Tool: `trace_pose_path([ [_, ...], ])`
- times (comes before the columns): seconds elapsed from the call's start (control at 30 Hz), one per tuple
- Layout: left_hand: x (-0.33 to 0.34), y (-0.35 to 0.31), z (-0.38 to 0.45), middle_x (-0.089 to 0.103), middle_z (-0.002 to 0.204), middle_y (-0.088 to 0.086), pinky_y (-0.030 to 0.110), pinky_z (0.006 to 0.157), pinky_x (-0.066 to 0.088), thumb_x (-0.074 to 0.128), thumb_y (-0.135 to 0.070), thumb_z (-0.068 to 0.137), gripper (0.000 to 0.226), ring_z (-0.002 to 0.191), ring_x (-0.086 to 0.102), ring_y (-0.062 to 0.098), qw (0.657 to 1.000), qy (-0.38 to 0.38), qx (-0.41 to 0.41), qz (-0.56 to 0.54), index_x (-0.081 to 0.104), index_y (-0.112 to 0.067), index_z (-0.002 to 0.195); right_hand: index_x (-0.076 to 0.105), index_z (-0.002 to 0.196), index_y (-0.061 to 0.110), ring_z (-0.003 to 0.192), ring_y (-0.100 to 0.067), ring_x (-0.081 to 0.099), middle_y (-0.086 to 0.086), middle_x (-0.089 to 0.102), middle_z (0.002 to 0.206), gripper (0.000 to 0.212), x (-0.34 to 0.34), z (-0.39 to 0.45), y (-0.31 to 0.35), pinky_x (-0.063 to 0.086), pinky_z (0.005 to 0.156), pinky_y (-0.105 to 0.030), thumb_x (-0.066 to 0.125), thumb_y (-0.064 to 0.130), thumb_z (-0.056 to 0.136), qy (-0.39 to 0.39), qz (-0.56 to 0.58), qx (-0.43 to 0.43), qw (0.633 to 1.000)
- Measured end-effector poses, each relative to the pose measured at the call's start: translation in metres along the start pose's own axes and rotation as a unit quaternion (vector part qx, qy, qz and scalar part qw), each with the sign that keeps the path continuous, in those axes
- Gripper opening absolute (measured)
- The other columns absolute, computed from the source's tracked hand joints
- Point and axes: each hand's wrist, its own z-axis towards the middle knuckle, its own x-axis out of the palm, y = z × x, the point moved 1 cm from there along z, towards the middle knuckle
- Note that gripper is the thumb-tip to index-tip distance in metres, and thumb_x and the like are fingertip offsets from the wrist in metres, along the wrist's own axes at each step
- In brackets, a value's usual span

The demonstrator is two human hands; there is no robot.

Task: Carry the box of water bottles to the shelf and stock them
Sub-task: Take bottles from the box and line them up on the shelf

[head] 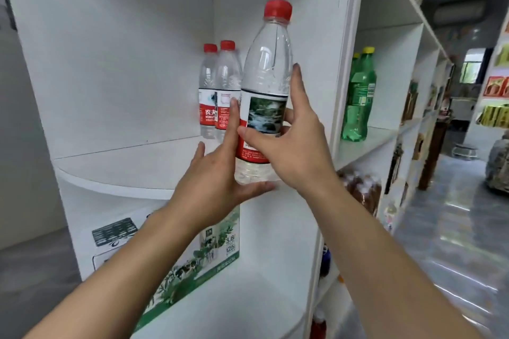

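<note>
A clear water bottle (268, 69) with a red cap and a red and white label stands upright at the front edge of the white corner shelf (132, 165). My right hand (289, 143) grips its labelled middle from the right. My left hand (217, 173) cups its base, thumb underneath and a finger up along the label. Two more red-capped water bottles (219, 85) stand side by side at the back of the same shelf, against the right wall.
A white and green carton (176, 264) sits on the shelf below. To the right, past the white upright, green soda bottles (359, 99) stand on a neighbouring shelf. Brown packaged goods (363, 190) lie lower down. An aisle with a shiny floor runs along the right.
</note>
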Motion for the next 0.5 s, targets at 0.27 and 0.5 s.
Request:
trace_pose_path([
  [0.27,0.007,0.024,0.008,0.070,0.108,0.013,0.035,0.069,0.046,0.039,-0.075,0.083,0.105,0.092,0.066,0.031,0.982,0.072,-0.104,0.138,-0.020,-0.021,0.152,0.016,0.157,0.035,0.115,-0.012,0.066,0.007,0.065,0.134,0.110,0.019,0.022,-0.010,0.054,0.099,-0.033,0.088,0.025,0.074,0.038,-0.072,0.030,0.996],
  [0.5,0.013,0.018,0.004,0.061,0.116,0.009,0.038,0.089,0.041,0.016,-0.067,0.093,0.071,0.113,0.053,0.027,0.961,0.111,-0.052,0.249,0.055,-0.011,0.114,0.056,0.128,0.017,0.112,-0.020,0.066,-0.001,0.069,0.124,0.071,0.036,0.075,-0.042,0.054,0.098,-0.040,0.089,0.036,0.069,0.051,-0.164,0.112,0.979],
])
